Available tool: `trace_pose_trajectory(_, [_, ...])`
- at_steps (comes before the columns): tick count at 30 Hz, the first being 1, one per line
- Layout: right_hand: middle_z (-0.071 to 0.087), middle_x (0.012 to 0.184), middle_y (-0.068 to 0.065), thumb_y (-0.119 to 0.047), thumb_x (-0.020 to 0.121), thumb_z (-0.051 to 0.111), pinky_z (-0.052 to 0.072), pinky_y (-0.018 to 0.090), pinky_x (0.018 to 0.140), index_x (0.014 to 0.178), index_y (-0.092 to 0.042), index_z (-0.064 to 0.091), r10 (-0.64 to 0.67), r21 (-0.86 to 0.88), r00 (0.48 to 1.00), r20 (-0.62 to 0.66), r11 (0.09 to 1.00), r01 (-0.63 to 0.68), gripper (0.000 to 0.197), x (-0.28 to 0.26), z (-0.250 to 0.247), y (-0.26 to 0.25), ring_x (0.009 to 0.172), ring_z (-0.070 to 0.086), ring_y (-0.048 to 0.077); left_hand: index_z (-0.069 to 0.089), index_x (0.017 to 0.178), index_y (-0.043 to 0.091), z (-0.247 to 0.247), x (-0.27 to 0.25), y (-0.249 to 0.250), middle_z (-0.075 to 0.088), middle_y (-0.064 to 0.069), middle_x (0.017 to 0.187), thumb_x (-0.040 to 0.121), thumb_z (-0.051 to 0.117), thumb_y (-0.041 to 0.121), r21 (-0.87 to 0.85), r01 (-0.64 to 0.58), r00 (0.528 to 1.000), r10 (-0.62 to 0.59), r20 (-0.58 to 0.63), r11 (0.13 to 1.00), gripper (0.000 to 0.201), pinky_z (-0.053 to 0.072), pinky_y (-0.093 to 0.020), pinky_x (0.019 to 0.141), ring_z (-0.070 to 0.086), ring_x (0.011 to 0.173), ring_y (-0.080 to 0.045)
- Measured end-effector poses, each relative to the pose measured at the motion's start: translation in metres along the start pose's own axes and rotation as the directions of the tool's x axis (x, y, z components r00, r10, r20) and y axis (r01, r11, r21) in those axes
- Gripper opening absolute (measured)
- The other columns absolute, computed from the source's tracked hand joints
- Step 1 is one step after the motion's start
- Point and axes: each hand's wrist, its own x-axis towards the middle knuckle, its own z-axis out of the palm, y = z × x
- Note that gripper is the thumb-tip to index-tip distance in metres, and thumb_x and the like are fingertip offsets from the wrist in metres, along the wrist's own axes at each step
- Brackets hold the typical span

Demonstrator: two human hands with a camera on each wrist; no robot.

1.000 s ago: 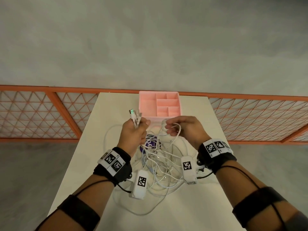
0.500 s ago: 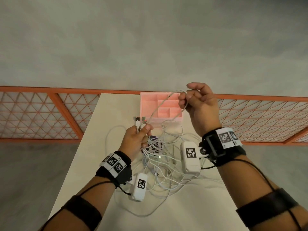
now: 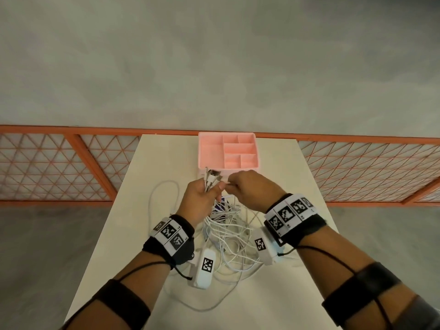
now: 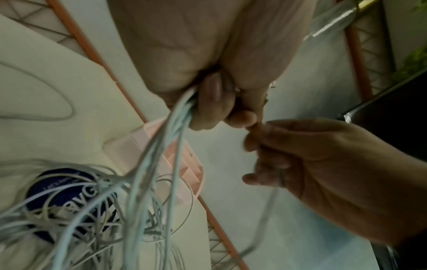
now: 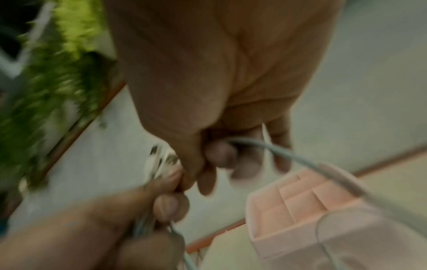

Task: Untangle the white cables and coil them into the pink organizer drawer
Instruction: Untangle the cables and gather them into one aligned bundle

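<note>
Cables, thin white ones (image 3: 228,236), lie in a tangled heap on the cream rectangular tabletop (image 3: 133,210) between my wrists, partly covering a dark blue round label with white print (image 4: 69,190). My left hand (image 3: 202,198) is closed in a fist around a bundle of several of those strands, their white plugs with metal tips (image 3: 212,176) sticking up out of the top of the fist; the left wrist view shows the strands running down from my curled fingers (image 4: 208,102) into the heap. My right hand (image 3: 250,189) sits just beside the left, knuckles nearly touching it, its thumb and fingers pinching a single white strand that trails away under the palm, as the right wrist view shows despite blur. One loose loop of cable (image 3: 164,198) lies on the table to the left of the heap. Beyond my hands, at the far edge of the table, stands the pink plastic organizer drawer with its divided compartments (image 3: 209,151); I see no cable inside it.
</note>
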Motion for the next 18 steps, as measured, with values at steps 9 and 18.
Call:
trace_pose_trajectory(9, [0.047,0.052,0.0,-0.015,0.098,0.05,0.035,0.024,0.045,0.072,-0.014,0.061,0.462,0.735,0.579,-0.672,0.512,0.444,0.028,0.0,-0.089,0.005,0.042,0.039,0.011,0.068,0.094,0.009,-0.034,0.002,-0.013,0.053,-0.001,0.075,0.099,0.058,0.017,-0.321,0.12,0.987,-0.146,-0.06,0.94,0.014,0.021,-0.017,0.038,0.025,0.042,-0.005])
trace_pose_trajectory(18, [0.052,0.137,0.017,-0.028,0.089,0.06,0.041,0.047,0.105,0.143,-0.01,0.046,0.508,0.272,0.762,-0.402,0.86,-0.431,0.059,-0.005,-0.054,0.07,0.126,0.048,0.036,0.069,0.096,0.003,-0.029,0.001,-0.001,0.053,-0.002,0.069,0.097,0.062,0.017,-0.194,0.085,0.995,-0.092,-0.026,0.977,0.015,0.023,-0.018,0.039,0.026,0.043,-0.008])
